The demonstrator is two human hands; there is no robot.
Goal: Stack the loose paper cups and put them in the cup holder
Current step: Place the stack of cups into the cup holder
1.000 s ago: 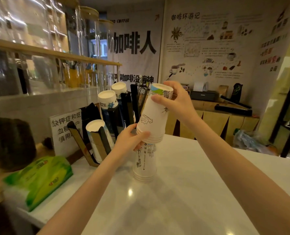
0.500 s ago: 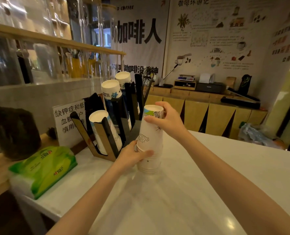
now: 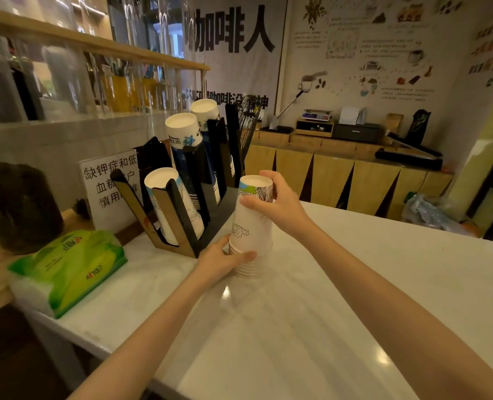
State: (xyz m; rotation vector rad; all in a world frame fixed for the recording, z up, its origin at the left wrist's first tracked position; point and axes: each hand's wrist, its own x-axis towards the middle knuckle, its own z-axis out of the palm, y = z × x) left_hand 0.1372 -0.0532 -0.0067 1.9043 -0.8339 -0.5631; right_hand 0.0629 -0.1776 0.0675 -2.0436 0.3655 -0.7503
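A stack of white printed paper cups (image 3: pixel 251 226) stands upside down on the white counter (image 3: pixel 311 327). My right hand (image 3: pixel 277 202) grips the stack near its top. My left hand (image 3: pixel 225 258) holds the stack's lower rims from the left. Just left of the stack sits the black and brown cup holder (image 3: pixel 181 217), its slanted slots holding three other cup stacks: a near one (image 3: pixel 170 203), a middle blue one (image 3: pixel 183 140) and a far one (image 3: pixel 206 111).
A green tissue pack (image 3: pixel 69 267) lies at the counter's left edge. A white sign with black writing (image 3: pixel 109 186) stands behind the holder. A dark furry object (image 3: pixel 14 206) sits far left. Glass shelving rises above; wooden cabinets line the back.
The upper cups held by my right hand came down onto the lower stack under my left hand. The two stacks are now one, standing on the counter.
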